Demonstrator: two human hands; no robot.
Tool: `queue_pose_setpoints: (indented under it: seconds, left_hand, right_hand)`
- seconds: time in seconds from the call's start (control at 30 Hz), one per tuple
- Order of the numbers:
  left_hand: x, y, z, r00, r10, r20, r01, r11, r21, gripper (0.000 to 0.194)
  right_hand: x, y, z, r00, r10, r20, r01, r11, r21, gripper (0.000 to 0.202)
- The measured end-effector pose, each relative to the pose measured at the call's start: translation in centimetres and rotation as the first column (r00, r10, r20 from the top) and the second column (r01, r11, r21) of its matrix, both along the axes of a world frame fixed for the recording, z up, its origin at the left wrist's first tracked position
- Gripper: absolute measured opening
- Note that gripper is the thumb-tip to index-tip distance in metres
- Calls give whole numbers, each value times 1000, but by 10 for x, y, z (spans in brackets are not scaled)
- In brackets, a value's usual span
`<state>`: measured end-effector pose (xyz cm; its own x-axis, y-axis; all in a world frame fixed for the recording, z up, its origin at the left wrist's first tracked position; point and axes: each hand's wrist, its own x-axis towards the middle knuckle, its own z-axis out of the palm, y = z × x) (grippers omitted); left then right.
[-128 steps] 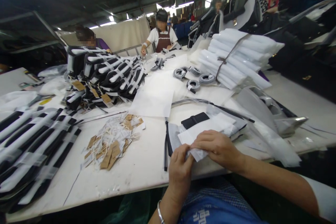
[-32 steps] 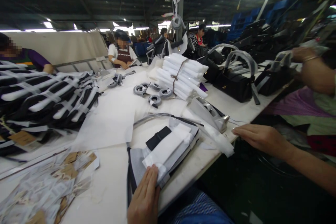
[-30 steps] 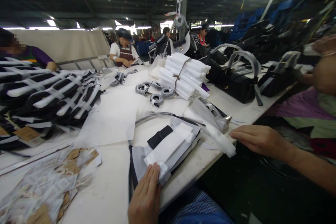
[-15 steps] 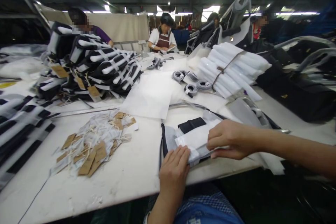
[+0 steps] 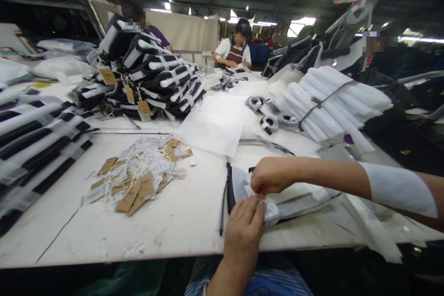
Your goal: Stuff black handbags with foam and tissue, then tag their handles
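A flat black bag with white wrapping paper over it lies at the table's near edge. My left hand rests on the paper's left part, fingers laid out and pressing down. Just above it, my right hand is closed in a pinch at a white paper edge by the left fingertips. The pinched spot is partly hidden by the fingers. A white band of sheet wraps my right forearm.
Cardboard tags lie heaped to the left. Beyond them are stacked wrapped black bags. Coiled grey straps and a tied bundle of white rolls lie at the right. A co-worker works across the table.
My right hand has moved left over the paper to my left hand's fingertips, covering the black patch in the middle. The camera view has turned left, so the scene sits further right.
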<state>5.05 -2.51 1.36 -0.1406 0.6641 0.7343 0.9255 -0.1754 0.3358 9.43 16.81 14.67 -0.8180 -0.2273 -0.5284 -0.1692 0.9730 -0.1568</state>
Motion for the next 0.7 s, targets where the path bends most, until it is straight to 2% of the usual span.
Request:
queue_pose_setpoints:
  seconds: [0.07,0.17,0.4,0.57,0.7]
  left_hand:
    - [1,-1,-2,999,26,26,-27,999,39,26]
    - [1,-2,-3,999,-10,45,7,997,73,25]
    - [2,-3,-3,997,-71,35,70,997,27,21]
    - [3,-3,0,994,-82,75,77,995,61,20]
    - [3,-3,1,991,-91,101,85,994,71,22]
  right_hand:
    - [-7,-1,1,998,-8,62,6,999,35,12]
    - [-17,-3,-2,993,-9,118,2,998,60,15]
    - [-38,-8,-6,983,25,182,-45,993,108,13]
    - [-47,-10,-8,974,42,221,-66,993,102,13]
    - [-52,-6,-17,976,19,217,-29,999,39,9]
